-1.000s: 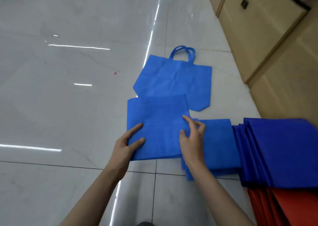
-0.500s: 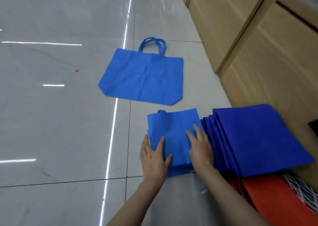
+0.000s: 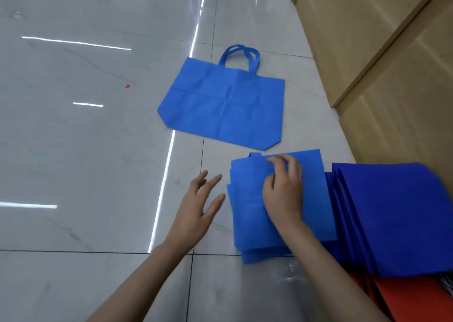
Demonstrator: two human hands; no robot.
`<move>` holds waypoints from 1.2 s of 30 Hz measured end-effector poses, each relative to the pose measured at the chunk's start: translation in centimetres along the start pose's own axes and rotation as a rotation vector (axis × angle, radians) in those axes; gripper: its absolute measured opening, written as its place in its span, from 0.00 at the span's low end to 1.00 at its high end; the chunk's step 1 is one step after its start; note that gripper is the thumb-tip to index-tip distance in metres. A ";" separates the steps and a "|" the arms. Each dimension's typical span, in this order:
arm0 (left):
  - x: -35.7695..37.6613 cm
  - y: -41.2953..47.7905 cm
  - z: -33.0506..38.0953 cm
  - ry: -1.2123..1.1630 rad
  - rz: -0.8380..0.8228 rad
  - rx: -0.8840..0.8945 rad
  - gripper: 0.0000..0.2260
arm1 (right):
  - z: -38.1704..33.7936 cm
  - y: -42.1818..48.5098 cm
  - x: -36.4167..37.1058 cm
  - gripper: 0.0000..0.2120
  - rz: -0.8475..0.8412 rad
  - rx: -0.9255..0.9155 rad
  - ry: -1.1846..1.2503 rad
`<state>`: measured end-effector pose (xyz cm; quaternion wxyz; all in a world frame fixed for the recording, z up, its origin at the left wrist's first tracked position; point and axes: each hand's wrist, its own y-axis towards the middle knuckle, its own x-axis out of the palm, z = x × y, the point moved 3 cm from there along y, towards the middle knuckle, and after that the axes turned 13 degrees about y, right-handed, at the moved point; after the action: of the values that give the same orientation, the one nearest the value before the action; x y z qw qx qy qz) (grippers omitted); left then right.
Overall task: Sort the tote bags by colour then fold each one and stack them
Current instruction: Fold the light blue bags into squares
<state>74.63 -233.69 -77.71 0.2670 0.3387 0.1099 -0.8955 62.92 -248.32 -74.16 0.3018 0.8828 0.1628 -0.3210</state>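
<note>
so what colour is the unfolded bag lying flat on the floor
Bright blue; the unfolded bag shows best in the head view.

floor (image 3: 73, 150): pale stone-look tiles, smooth, high gloss, mirroring strips of light; thin dark grout lines.
flat bag (image 3: 225, 106): mid-blue cloth, matt, looks non-woven, marked with fold creases.
folded bags (image 3: 247, 214): same matt mid-blue cloth, smooth-faced.
dark blue pile (image 3: 397, 214): deeper blue cloth, matt, uncreased on top.
red bags (image 3: 411, 299): matt red cloth.
cabinets (image 3: 367, 40): tan wood-look panels, smooth, low sheen.
</note>
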 end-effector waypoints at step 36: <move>-11.7 -5.5 -20.1 0.691 -0.039 -0.133 0.21 | -10.8 -5.4 22.8 0.20 -0.799 -0.266 -0.105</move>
<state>89.96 -216.80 -84.80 0.2183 0.6013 0.2585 -0.7238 82.29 -235.11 -85.06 0.2727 0.6862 0.5165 -0.4336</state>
